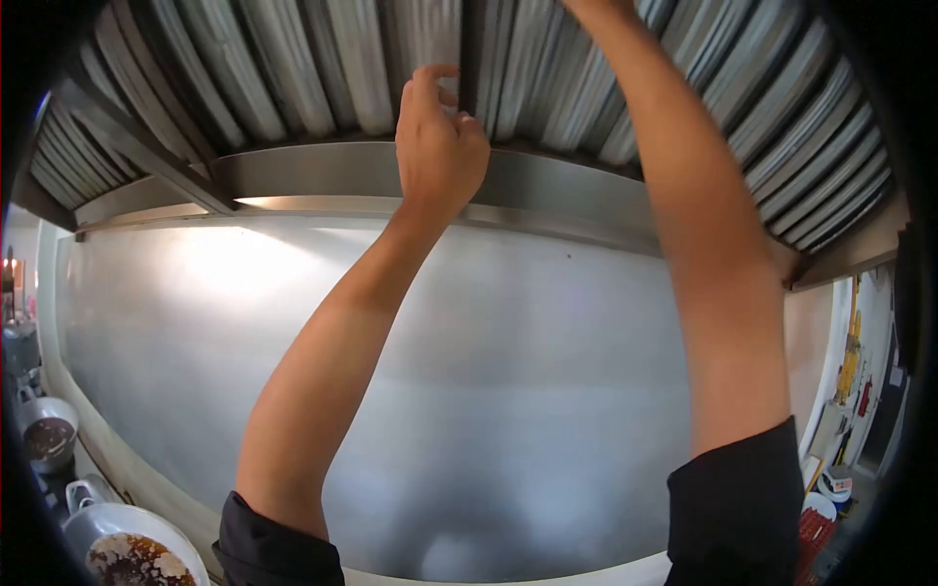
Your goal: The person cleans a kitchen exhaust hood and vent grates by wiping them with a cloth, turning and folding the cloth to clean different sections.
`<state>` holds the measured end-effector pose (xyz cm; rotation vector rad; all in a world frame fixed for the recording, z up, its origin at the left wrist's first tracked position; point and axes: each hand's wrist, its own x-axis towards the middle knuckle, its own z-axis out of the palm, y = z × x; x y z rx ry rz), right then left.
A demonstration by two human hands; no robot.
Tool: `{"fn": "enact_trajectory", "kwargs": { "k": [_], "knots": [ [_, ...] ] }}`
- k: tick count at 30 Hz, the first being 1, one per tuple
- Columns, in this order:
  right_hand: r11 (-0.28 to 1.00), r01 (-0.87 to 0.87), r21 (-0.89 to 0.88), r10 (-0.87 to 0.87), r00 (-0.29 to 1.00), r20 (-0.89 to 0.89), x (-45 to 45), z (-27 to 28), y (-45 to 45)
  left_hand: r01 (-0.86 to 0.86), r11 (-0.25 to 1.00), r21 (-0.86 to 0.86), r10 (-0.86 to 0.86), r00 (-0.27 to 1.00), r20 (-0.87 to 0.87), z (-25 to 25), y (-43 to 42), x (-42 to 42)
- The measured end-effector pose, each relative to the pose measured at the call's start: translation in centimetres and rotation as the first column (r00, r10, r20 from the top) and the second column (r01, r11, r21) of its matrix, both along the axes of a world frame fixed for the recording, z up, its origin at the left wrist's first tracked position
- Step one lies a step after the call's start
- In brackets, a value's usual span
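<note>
Both of my arms reach up toward a row of ridged metal slats [322, 68] overhead. My left hand [440, 132] is raised at the slats, just above the metal rail [322, 171], with its fingers curled; what they hold, if anything, cannot be made out. Farther right and higher, my right hand [598, 8] is at the top edge of the view, with its fingers cut off by the frame.
A smooth metal wall panel [489, 391] stands behind my arms. At the lower left are a pan [186, 537] with brown liquid and another pot [49, 408]. A slanted metal bar [147, 151] crosses the upper left. Buckets [821, 506] stand at the lower right.
</note>
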<state>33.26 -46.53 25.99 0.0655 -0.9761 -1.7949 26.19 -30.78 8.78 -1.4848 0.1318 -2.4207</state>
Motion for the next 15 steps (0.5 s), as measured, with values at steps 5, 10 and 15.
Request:
{"fn": "enact_trajectory", "kwargs": {
  "k": [5,10,15],
  "knots": [
    [0.988,0.123,0.088,-0.122,0.992,-0.027,4.6,-5.1,10.7,-0.018,0.999,0.031,0.016,0.998,0.053,-0.4,2.0,-3.5],
    [0.794,0.608,-0.012,-0.589,0.765,-0.260,10.4,-11.7,19.1,0.042,0.996,-0.085,-0.041,0.999,0.016,-1.3,1.7,-5.5],
    [0.896,0.436,-0.089,-0.437,0.899,0.005,8.8,-14.0,14.5,-0.015,0.992,-0.122,0.013,1.000,-0.018,-2.2,0.9,-7.6]
  ]
}}
